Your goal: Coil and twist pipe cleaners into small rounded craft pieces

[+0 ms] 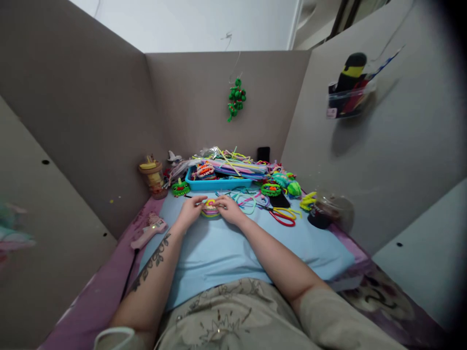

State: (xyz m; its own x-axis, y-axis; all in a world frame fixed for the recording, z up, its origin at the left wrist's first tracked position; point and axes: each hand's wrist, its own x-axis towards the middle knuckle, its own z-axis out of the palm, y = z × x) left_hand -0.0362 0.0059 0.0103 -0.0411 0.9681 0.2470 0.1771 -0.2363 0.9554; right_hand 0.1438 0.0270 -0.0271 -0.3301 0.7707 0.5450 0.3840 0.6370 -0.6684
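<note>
A small round pipe-cleaner figure (210,213) in yellow, pink and green rests low over the blue cloth (215,243), between my two hands. My left hand (192,210) grips its left side with bent fingers. On the opposite side, the fingers of my right hand (228,209) pinch its edge and top. My fingers hide part of the figure. Just beyond my right hand lie loose coloured pipe cleaners (248,200). Further right is a pair of scissors with red handles (282,219).
A blue tray (219,184) heaped with pipe cleaners stands at the back. To the left are a pink glue gun (149,234) with a black cord and a cup (152,180). Finished-looking green figures (271,189) and a dark container (320,216) sit right. Grey panels surround the table.
</note>
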